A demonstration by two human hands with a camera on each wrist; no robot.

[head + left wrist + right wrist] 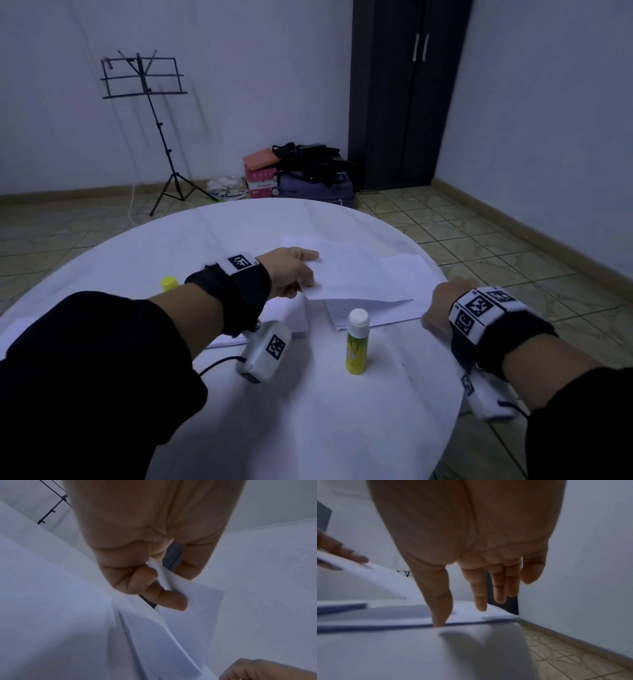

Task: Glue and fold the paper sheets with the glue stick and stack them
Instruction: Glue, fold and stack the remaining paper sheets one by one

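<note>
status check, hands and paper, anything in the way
Left hand pinches top paper sheet, lifted off stack. Right hand open, fingers down at stack edge. Glue stick upright, uncapped, clear of both.

A room in a home, sparsely furnished; a round white table (212, 240) fills the lower half of the frame; a folding music stand (147, 113) stands at upper left against a bare pale wall; a tall dark wardrobe (404, 92) occupies the upper right corner; bags and boxes (294, 171) are heaped on the tiled floor (479, 233) at centre.
</note>
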